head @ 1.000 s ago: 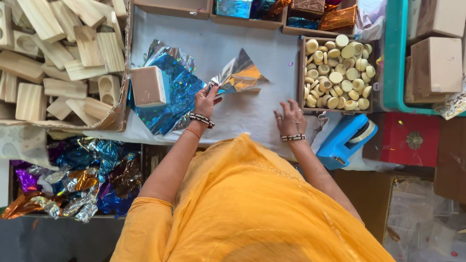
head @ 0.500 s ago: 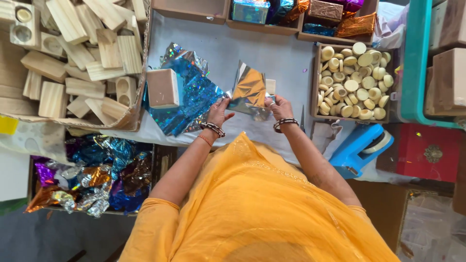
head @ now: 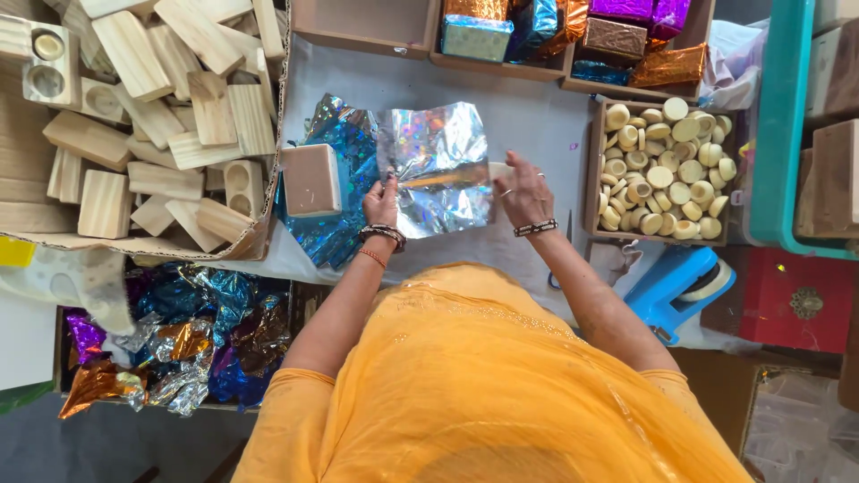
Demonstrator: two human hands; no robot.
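**Silver foil sheet held flat between both hands, wrapping not yet begun**

Silver holographic foil sheet (head: 438,170) lies spread on the white worktop (head: 537,116), directly in front of the person. The left hand (head: 383,201) pinches the sheet's near left edge, fingers closed on the foil. The right hand (head: 522,186) rests at the sheet's right edge, fingers partly curled and touching it; whether it grips the foil or only presses it down cannot be told.

Just left of the left hand, a plain wooden block (head: 310,179) sits on a pile of blue foil sheets (head: 335,233), apart from the silver sheet. Beyond the right hand, a tray of round wooden caps (head: 662,174) stands near. A blue tape dispenser (head: 676,291) lies behind the right wrist. Further left, a carton of bare wooden blocks (head: 143,116); ahead of both hands, trays of foil-wrapped boxes (head: 573,31).

Judgement: the step in hand is laying out and smoothing a single sheet. Nothing rests on it. The next move appears to call for the left hand to release the edge and bring the block across to the sheet's middle, while the right hand keeps the foil from sliding or creasing.
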